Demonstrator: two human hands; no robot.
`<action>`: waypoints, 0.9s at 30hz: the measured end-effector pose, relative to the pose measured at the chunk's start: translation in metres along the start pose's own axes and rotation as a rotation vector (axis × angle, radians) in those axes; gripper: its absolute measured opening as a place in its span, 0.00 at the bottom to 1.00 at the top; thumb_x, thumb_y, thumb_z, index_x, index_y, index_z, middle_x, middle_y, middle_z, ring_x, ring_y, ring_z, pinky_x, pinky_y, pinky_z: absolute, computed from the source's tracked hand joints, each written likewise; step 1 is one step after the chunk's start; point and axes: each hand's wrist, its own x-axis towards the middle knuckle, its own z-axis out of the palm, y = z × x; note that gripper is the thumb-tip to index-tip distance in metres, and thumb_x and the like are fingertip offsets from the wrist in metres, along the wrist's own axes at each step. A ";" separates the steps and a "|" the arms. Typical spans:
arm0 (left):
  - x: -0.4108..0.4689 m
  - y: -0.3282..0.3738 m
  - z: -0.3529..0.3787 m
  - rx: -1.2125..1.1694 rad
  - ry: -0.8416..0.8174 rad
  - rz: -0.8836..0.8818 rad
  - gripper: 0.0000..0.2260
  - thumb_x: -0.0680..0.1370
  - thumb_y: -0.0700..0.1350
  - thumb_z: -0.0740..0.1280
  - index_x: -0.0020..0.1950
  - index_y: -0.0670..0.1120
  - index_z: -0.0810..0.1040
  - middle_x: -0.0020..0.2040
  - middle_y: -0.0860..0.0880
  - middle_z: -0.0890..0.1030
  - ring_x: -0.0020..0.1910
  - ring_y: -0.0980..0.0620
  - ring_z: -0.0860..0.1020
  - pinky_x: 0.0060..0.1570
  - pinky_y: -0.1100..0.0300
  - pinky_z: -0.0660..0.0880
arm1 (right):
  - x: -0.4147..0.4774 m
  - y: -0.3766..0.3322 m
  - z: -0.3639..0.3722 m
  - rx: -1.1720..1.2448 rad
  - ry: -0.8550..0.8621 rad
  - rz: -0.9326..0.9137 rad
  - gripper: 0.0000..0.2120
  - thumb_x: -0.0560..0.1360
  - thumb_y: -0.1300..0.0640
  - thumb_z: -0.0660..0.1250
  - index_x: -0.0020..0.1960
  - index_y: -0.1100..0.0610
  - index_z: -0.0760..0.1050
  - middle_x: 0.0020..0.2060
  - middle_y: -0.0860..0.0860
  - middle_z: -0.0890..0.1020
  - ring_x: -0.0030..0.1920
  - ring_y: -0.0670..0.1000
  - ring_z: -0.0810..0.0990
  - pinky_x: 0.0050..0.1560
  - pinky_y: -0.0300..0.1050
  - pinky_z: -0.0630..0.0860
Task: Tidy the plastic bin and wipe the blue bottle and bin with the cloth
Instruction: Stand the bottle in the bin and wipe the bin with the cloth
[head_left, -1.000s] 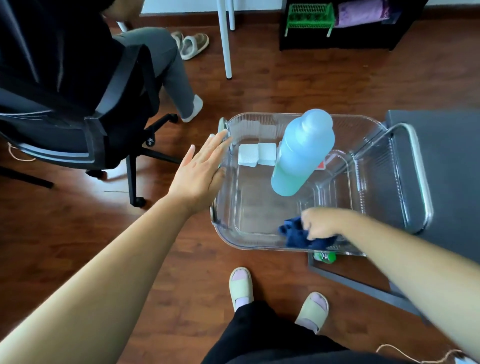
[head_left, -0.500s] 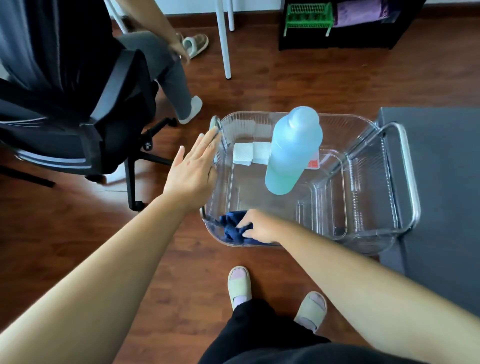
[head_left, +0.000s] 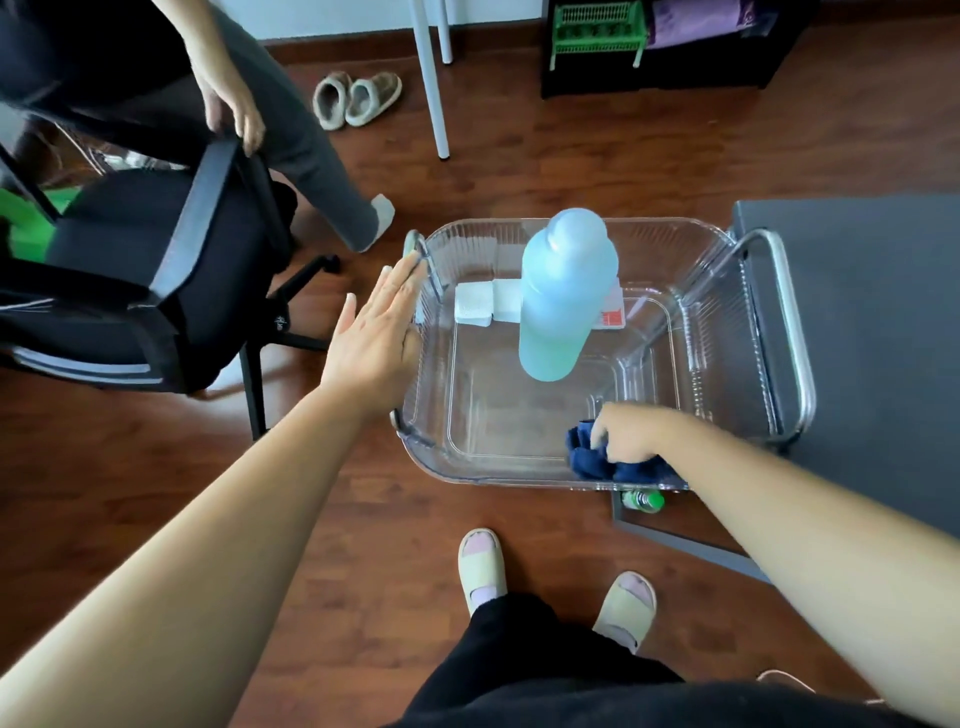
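Head view, one bin (head_left: 675, 228), one bottle (head_left: 563, 296), left grip (head_left: 374, 338) flat-open, right grip (head_left: 631, 434) clutching cloth (head_left: 592, 460)

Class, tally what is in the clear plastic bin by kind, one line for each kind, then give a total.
blue bottle: 1
dark blue cloth: 1
white blocks: 2
red-and-white item, partly hidden behind the bottle: 1
Total: 5
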 end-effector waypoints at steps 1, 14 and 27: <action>0.000 0.000 0.000 0.001 0.000 -0.003 0.31 0.76 0.38 0.53 0.78 0.53 0.50 0.79 0.58 0.48 0.77 0.54 0.46 0.74 0.45 0.43 | 0.004 -0.014 0.000 0.090 0.005 -0.073 0.10 0.73 0.67 0.62 0.39 0.56 0.80 0.36 0.56 0.78 0.35 0.53 0.72 0.34 0.40 0.66; 0.001 -0.001 0.000 0.013 -0.001 -0.006 0.31 0.76 0.39 0.53 0.78 0.53 0.49 0.78 0.59 0.48 0.77 0.55 0.46 0.74 0.45 0.44 | 0.001 0.003 0.004 0.076 0.038 0.007 0.16 0.71 0.70 0.65 0.55 0.59 0.82 0.44 0.59 0.82 0.39 0.53 0.73 0.39 0.40 0.67; 0.001 0.001 0.002 0.035 0.028 0.000 0.30 0.77 0.39 0.54 0.78 0.53 0.50 0.78 0.59 0.48 0.77 0.56 0.45 0.74 0.49 0.44 | 0.006 0.009 0.009 0.207 0.278 0.009 0.13 0.71 0.67 0.62 0.51 0.56 0.80 0.50 0.59 0.77 0.46 0.60 0.78 0.40 0.42 0.69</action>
